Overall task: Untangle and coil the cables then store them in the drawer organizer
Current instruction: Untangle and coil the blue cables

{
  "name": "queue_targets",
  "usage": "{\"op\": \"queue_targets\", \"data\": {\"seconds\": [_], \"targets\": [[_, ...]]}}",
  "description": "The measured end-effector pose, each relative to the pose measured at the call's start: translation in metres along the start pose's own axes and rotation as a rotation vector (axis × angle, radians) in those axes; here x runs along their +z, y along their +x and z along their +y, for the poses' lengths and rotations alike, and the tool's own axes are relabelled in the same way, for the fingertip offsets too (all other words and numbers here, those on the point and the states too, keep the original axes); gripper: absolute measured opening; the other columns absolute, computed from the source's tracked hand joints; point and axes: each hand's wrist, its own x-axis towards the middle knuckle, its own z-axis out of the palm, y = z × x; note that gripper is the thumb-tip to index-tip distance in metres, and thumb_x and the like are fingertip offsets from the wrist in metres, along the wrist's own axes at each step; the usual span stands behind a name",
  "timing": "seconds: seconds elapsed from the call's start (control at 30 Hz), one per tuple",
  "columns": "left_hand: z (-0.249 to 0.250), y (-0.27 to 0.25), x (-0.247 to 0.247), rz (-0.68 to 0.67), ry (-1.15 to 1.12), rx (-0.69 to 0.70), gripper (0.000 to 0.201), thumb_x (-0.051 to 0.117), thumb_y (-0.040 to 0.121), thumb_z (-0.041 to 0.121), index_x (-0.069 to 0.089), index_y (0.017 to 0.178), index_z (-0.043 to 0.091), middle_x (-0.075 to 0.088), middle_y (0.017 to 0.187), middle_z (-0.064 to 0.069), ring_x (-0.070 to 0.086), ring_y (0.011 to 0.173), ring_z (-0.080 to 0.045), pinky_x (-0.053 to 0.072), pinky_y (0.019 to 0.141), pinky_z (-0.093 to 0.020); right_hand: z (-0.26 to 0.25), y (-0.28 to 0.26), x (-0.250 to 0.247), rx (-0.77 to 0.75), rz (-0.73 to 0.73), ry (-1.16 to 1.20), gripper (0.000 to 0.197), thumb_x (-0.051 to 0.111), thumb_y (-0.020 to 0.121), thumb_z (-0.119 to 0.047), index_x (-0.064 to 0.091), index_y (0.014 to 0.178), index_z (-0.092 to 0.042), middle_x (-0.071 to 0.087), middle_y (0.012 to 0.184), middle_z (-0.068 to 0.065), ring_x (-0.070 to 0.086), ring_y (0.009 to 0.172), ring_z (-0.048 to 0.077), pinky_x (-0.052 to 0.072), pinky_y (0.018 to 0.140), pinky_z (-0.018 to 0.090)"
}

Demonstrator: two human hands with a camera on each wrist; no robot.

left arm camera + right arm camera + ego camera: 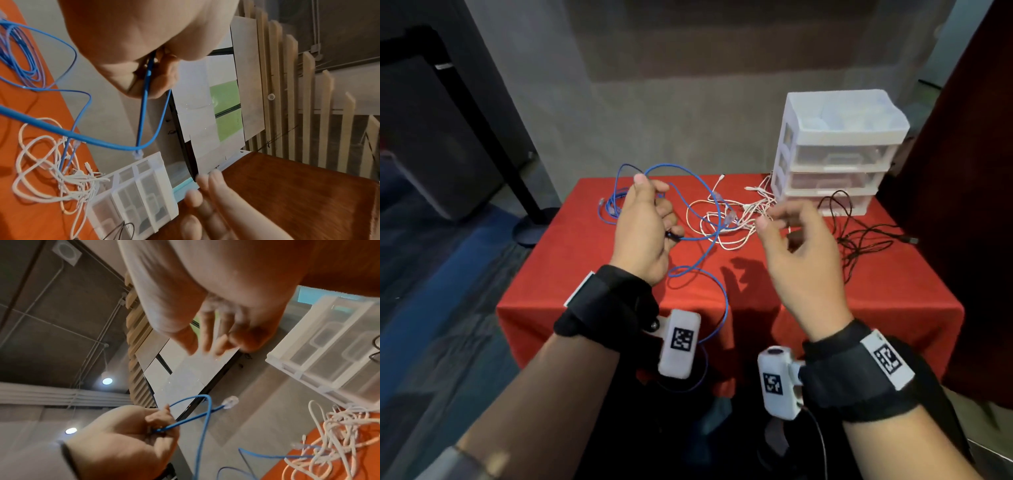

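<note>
Pinching the blue cable (702, 192) in your left hand (645, 228), you hold that grip above the tabletop (825, 291); your right hand (796, 246) hangs loose-fingered beside it, the white cables (732, 219) beyond, the drawer organizer (835, 150) farther right.

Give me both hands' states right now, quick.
Left hand: grips the blue cable, fingers curled round it.
Right hand: open, fingers loosely spread above the white cables, holding nothing.

Cables (726, 219) lie on table (893, 291), left of drawer organizer (835, 150).
</note>
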Motion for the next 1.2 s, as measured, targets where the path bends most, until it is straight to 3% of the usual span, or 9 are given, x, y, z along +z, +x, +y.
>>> {"op": "queue_targets", "data": {"seconds": [0.17, 0.3, 0.4, 0.5, 0.63, 0.83, 1.0, 1.1, 1.2], "targets": [[-0.007, -0.009, 0.014, 0.015, -0.052, 0.0, 0.039, 0.032, 0.109, 0.048, 0.052, 0.089, 0.022, 0.028, 0.055, 0.01, 0.024, 0.044, -0.006, 0.03, 0.043, -0.019, -0.008, -0.021, 0.012, 0.478, -0.528, 0.286, 0.027, 0.055, 0.104, -0.033, 0.072, 0.103, -0.012, 0.076, 0.095, 0.01, 0.061, 0.066, 0.009, 0.044, 0.053, 0.024], [-0.019, -0.023, 0.024, -0.033, -0.12, -0.125, 0.036, 0.037, 0.108, 0.037, 0.054, 0.085, 0.017, 0.027, 0.052, 0.008, 0.024, 0.04, -0.006, 0.033, 0.04, -0.019, 0.004, -0.02, 0.033, 0.647, -0.267, 0.557, 0.015, 0.058, 0.103, -0.03, 0.063, 0.101, -0.016, 0.073, 0.092, 0.005, 0.065, 0.069, 0.011, 0.046, 0.055, 0.022], [-0.023, -0.027, 0.018, -0.111, -0.098, -0.272, 0.03, 0.036, 0.101, 0.02, 0.058, 0.083, 0.009, 0.03, 0.049, 0.004, 0.028, 0.037, -0.009, 0.042, 0.043, -0.023, 0.014, -0.009, 0.037, 0.631, -0.187, 0.57, 0.008, 0.053, 0.104, -0.011, 0.061, 0.107, -0.012, 0.067, 0.071, 0.0, 0.06, 0.061, 0.011, 0.043, 0.052, 0.022], [-0.017, -0.017, 0.006, -0.132, 0.083, -0.362, 0.027, 0.036, 0.102, 0.019, 0.059, 0.092, 0.01, 0.031, 0.043, 0.004, 0.029, 0.032, -0.009, 0.054, 0.046, -0.028, 0.018, -0.003, 0.033, 0.543, -0.285, 0.34, 0.022, 0.049, 0.101, -0.003, 0.067, 0.108, -0.012, 0.057, 0.067, 0.001, 0.049, 0.052, 0.009, 0.04, 0.047, 0.022], [-0.016, -0.01, -0.011, -0.276, 0.476, -0.275, 0.022, 0.046, 0.107, 0.033, 0.057, 0.093, 0.02, 0.033, 0.048, 0.007, 0.032, 0.036, -0.005, 0.06, 0.056, -0.03, 0.024, -0.011, 0.026, 0.369, -0.365, 0.151, 0.019, 0.053, 0.1, -0.007, 0.07, 0.102, -0.015, 0.054, 0.063, 0.005, 0.039, 0.045, 0.009, 0.033, 0.048, 0.028], [-0.009, -0.007, -0.027, -0.313, 0.661, -0.146, 0.02, 0.049, 0.106, 0.032, 0.054, 0.093, 0.017, 0.051, 0.056, 0.006, 0.059, 0.051, -0.009, 0.058, 0.06, -0.029, 0.028, -0.012, -0.002, 0.189, -0.433, -0.079, 0.015, 0.057, 0.091, -0.012, 0.07, 0.093, -0.019, 0.038, 0.063, 0.003, 0.033, 0.056, 0.012, 0.029, 0.057, 0.03], [-0.017, -0.016, -0.028, -0.443, 0.688, -0.151, 0.023, 0.046, 0.107, 0.026, 0.062, 0.105, 0.01, 0.06, 0.064, -0.002, 0.069, 0.061, -0.013, 0.056, 0.059, -0.027, 0.034, -0.007, -0.013, 0.13, -0.244, -0.118, 0.018, 0.061, 0.098, -0.016, 0.073, 0.103, -0.028, 0.041, 0.06, -0.008, 0.037, 0.055, 0.008, 0.033, 0.056, 0.03], [-0.017, -0.017, -0.026, -0.475, 0.663, -0.106, 0.021, 0.049, 0.106, 0.021, 0.062, 0.11, 0.004, 0.061, 0.067, -0.002, 0.068, 0.062, -0.013, 0.055, 0.057, -0.022, 0.039, -0.007, -0.013, 0.104, -0.252, -0.195, 0.028, 0.058, 0.1, -0.018, 0.073, 0.117, -0.034, 0.069, 0.085, -0.023, 0.063, 0.08, -0.004, 0.048, 0.076, 0.02], [-0.021, -0.015, -0.026, -0.426, 0.671, -0.025, 0.015, 0.052, 0.105, 0.018, 0.065, 0.102, 0.01, 0.06, 0.068, 0.002, 0.066, 0.06, -0.01, 0.054, 0.06, -0.022, 0.041, -0.012, -0.008, 0.091, -0.404, -0.212, 0.032, 0.053, 0.103, -0.014, 0.074, 0.119, -0.033, 0.072, 0.111, -0.027, 0.063, 0.109, -0.008, 0.043, 0.091, 0.012]]}}
